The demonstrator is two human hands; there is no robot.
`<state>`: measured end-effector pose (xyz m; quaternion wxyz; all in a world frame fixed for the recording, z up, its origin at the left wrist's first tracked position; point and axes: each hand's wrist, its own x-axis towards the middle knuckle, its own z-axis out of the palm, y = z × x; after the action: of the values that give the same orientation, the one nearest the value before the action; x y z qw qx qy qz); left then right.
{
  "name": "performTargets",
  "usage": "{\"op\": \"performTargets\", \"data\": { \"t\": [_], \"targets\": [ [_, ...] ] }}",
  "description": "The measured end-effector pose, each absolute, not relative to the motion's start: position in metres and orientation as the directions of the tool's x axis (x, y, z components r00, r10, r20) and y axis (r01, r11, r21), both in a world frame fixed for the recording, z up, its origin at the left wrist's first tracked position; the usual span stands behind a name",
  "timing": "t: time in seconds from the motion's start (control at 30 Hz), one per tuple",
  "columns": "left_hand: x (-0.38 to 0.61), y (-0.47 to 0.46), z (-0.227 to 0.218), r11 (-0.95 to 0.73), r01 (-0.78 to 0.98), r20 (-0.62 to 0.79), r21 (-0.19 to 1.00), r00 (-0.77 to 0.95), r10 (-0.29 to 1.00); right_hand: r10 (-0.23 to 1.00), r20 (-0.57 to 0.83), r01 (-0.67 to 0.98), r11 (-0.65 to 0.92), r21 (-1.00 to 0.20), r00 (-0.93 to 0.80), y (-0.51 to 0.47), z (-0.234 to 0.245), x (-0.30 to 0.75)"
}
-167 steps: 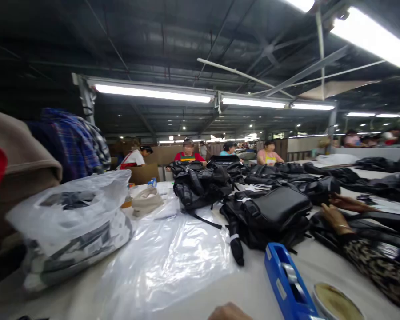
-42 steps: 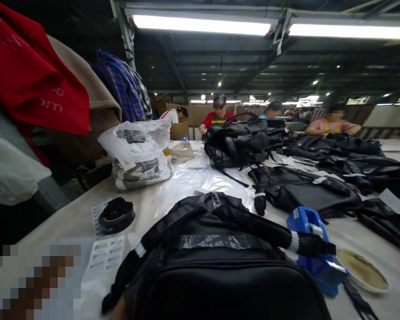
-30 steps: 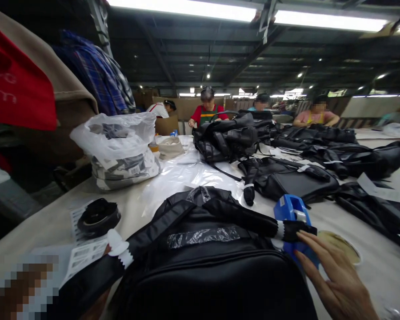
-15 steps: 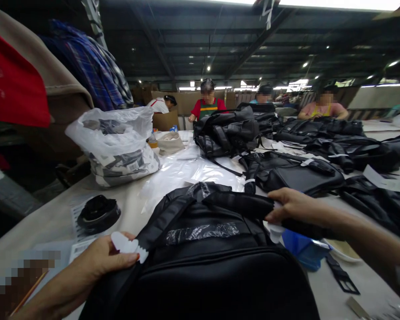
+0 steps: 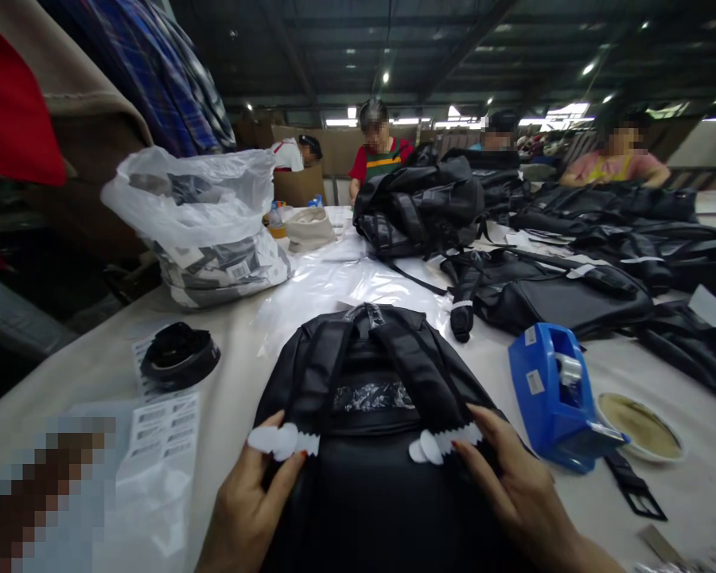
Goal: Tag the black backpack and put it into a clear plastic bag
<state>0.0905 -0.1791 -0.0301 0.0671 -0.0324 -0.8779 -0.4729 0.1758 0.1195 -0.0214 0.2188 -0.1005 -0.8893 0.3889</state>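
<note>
A black backpack lies before me with both shoulder straps laid down over its front. My left hand pinches the left shoulder strap at a white wavy-edged band wrapped on it. On the other side, my right hand has its thumb and fingers closed on the right shoulder strap, beside a similar white band. Clear film covers the top handle and a strip between the straps.
A blue tape dispenser, a round shallow dish and a black buckle are at right. Barcode label sheets, a rolled black strap and a filled plastic bag are left. More black backpacks and several co-workers are beyond.
My right hand has brought the right strap down and inward onto the backpack. My left hand has moved right with its strap. The tape dispenser is now uncovered.
</note>
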Motion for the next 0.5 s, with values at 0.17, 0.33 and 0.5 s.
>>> {"op": "performTargets", "data": {
  "t": [0.17,0.33,0.5],
  "targets": [
    [0.074,-0.171,-0.026,0.588,0.220,0.150,0.778,-0.975,0.167,0.260,0.212,0.059,0.750,-0.659,-0.942,0.120,-0.024,0.151],
    [0.097,-0.188,-0.029,0.675,0.423,0.259,0.605,-0.906,0.335,0.060,0.313,-0.098,0.880,-0.465,-0.948,0.124,-0.018,0.179],
    [0.096,-0.194,-0.038,0.717,0.560,0.185,0.415,-0.824,0.536,-0.039,0.238,-0.111,0.949,-0.297,-0.970,0.123,-0.014,0.178]
  ]
}}
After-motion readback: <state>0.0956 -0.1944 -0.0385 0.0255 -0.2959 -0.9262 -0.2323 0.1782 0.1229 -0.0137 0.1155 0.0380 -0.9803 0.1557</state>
